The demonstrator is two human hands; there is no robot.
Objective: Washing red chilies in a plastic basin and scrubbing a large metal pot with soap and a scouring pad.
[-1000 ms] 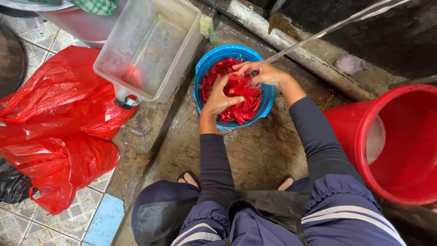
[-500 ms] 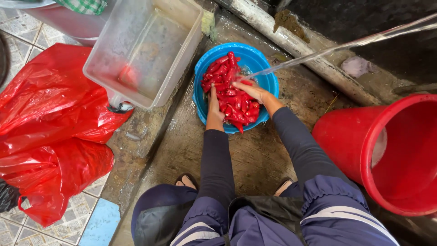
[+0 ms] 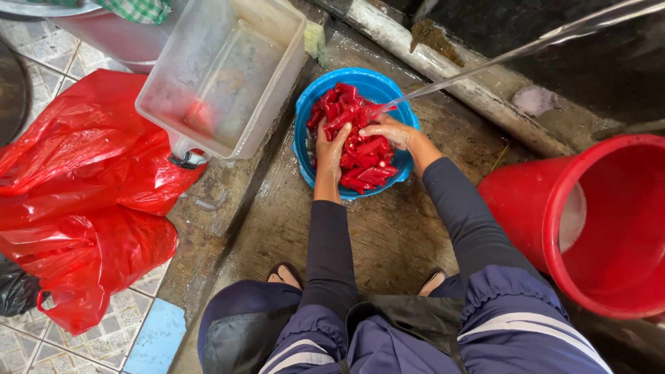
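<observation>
Two bare hands work in a blue bowl [image 3: 305, 121] of red chillies [image 3: 360, 159] under a thin stream of water [image 3: 485, 66].

The bowl sits on wet concrete in front of the squatting person. The left hand [image 3: 331, 149] lies flat and open on the pile; the right hand [image 3: 389, 131] cups chillies where the water lands, fingertips buried, so its grip cannot be told. A clear plastic tub [image 3: 222, 76] and red bags [image 3: 83, 194] sit left; a red bucket [image 3: 596, 228] is cut off right.
</observation>
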